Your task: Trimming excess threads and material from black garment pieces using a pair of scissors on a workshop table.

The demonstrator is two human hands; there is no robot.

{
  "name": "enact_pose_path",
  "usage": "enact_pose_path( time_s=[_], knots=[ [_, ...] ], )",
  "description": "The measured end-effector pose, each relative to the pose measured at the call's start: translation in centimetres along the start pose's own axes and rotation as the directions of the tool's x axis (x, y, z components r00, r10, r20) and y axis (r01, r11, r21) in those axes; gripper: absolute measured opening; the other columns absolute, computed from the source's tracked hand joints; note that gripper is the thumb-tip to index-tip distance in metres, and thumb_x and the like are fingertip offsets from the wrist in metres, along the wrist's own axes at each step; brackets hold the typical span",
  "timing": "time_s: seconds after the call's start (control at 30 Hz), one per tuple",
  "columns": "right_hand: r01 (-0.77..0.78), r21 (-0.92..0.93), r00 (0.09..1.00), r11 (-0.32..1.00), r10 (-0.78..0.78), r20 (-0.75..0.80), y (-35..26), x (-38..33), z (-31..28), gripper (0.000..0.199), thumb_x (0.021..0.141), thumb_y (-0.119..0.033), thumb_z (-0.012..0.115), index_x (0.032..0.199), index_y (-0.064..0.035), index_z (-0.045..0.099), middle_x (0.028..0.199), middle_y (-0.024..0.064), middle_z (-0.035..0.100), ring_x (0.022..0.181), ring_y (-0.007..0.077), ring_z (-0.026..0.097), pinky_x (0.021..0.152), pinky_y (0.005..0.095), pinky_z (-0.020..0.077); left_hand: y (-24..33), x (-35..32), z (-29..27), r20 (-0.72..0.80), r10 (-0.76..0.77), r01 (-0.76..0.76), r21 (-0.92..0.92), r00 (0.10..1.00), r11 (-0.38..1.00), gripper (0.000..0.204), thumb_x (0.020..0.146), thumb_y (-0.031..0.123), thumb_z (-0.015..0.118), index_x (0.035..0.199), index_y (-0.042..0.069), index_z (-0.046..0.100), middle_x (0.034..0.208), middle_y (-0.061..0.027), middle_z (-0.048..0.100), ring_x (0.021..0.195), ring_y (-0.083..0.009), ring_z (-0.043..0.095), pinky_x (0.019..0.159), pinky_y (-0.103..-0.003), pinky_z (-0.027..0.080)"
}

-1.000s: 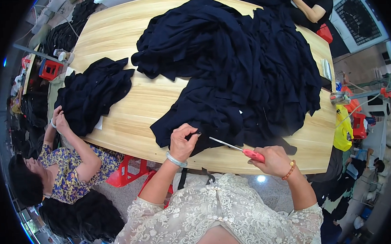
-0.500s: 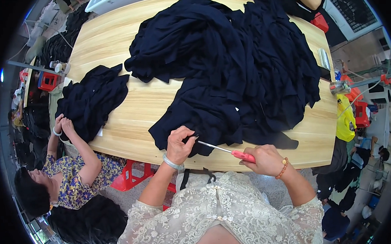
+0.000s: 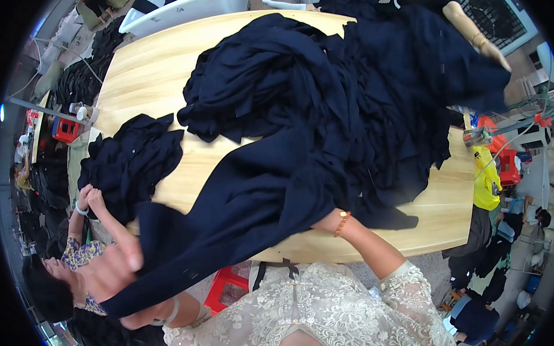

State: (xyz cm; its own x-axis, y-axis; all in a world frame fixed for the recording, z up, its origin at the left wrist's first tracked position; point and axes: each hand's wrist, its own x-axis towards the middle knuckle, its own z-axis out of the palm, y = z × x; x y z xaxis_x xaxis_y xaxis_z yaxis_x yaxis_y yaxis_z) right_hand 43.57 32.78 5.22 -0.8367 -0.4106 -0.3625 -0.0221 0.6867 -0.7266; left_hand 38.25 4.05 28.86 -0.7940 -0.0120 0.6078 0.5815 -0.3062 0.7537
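Observation:
A long piece of dark navy cloth (image 3: 228, 197) stretches from the table's near side out to the left past its edge. Its left end hangs in the air at my left hand (image 3: 114, 270), which is smeared by motion but appears to grip it. My right hand (image 3: 322, 222) reaches over the near table edge, its fingers hidden under the cloth's fold; whether it holds anything there does not show. The pink-red-handled tool with a thin metal shaft is out of sight. Beyond lies a large heap of navy cloth (image 3: 267, 80).
The pale wooden table (image 3: 142, 67) carries the heap. At left, a seated co-worker's hands (image 3: 89, 196) touch a smaller navy pile (image 3: 131, 154). Far right, another person's arm (image 3: 468, 31) moves blurred navy cloth (image 3: 458, 72). A white bin (image 3: 189, 13) stands behind; a red stool (image 3: 223, 286) sits below.
My left hand has swung far left, drawing the cloth out with it. My right hand has moved slightly left under the cloth, and the tool has vanished from view. The far-right person lifts cloth.

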Motion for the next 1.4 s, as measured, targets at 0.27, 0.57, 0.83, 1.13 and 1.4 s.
enact_pose_path(
  time_s=[0.27, 0.57, 0.83, 1.13, 1.4],
  knots=[
    [-0.315, -0.742, 0.949, 0.592, 0.199, -0.243, -0.9, -6.5, -15.1, 0.024, 0.074, -0.009, 0.056, 0.094, -0.0004, 0.065, 0.081, 0.0180, 0.066, 0.066, 0.0307, 0.065, 0.061, 0.0413, 0.0534, -4.5, 3.4, -11.3, -0.333, -0.275, 0.143, -0.371, 0.902, 0.917, 0.047, 0.093, 0.010, 0.048, 0.136, -0.003, 0.035, 0.143, -0.0227, 0.034, 0.134, -0.0331, 0.032, 0.113, -0.049, 0.022],
    [0.043, -0.521, 0.798, 0.852, -0.343, -0.495, -3.5, 3.9, -22.8, 0.024, 0.080, -0.005, 0.059, 0.104, -0.0028, 0.059, 0.090, 0.0199, 0.062, 0.086, 0.0394, 0.060, 0.079, 0.0445, 0.0491, -21.0, 7.6, -9.5, -0.457, -0.348, 0.478, 0.207, 0.819, 0.854, 0.041, 0.086, 0.005, 0.063, 0.125, 0.007, 0.050, 0.102, -0.0036, 0.059, 0.093, -0.0108, 0.056, 0.075, -0.023, 0.047],
    [-0.392, -0.090, 0.891, 0.916, 0.354, -0.284, 2.6, 0.6, -6.4, 0.026, 0.086, -0.028, 0.062, 0.086, -0.0021, 0.058, 0.079, 0.0243, 0.063, 0.077, 0.0427, 0.061, 0.070, 0.0482, 0.0490, -22.9, -15.9, -2.8, 0.272, -0.581, 0.079, 0.858, 0.767, 0.507, 0.061, 0.074, -0.002, 0.062, 0.131, 0.013, 0.046, 0.140, -0.0187, 0.038, 0.077, -0.0318, 0.061, 0.066, -0.038, 0.051],
    [-0.444, -0.074, 0.871, 0.893, 0.411, -0.268, 1.8, -1.6, -4.8, 0.022, 0.089, -0.024, 0.058, 0.092, -0.0019, 0.057, 0.080, 0.0241, 0.063, 0.081, 0.0432, 0.060, 0.072, 0.0482, 0.0477, -26.2, -17.0, -0.4, 0.584, -0.694, -0.379, 0.809, 0.422, 0.450, 0.033, 0.076, 0.003, 0.056, 0.107, 0.014, 0.061, 0.085, -0.0086, 0.053, 0.074, -0.0247, 0.062, 0.068, -0.036, 0.049],
    [-0.420, 0.012, 0.848, 0.907, 0.397, -0.351, 2.3, -4.5, -5.1, 0.016, 0.088, -0.017, 0.059, 0.093, -0.0023, 0.056, 0.082, 0.0233, 0.062, 0.081, 0.0435, 0.059, 0.071, 0.0477, 0.0469, -20.6, -7.0, -10.1, -0.320, -0.526, 0.615, 0.386, 0.788, 0.688, 0.017, 0.094, 0.008, 0.051, 0.098, 0.002, 0.066, 0.080, -0.0006, 0.062, 0.073, -0.0072, 0.054, 0.067, -0.023, 0.046]
  ],
)
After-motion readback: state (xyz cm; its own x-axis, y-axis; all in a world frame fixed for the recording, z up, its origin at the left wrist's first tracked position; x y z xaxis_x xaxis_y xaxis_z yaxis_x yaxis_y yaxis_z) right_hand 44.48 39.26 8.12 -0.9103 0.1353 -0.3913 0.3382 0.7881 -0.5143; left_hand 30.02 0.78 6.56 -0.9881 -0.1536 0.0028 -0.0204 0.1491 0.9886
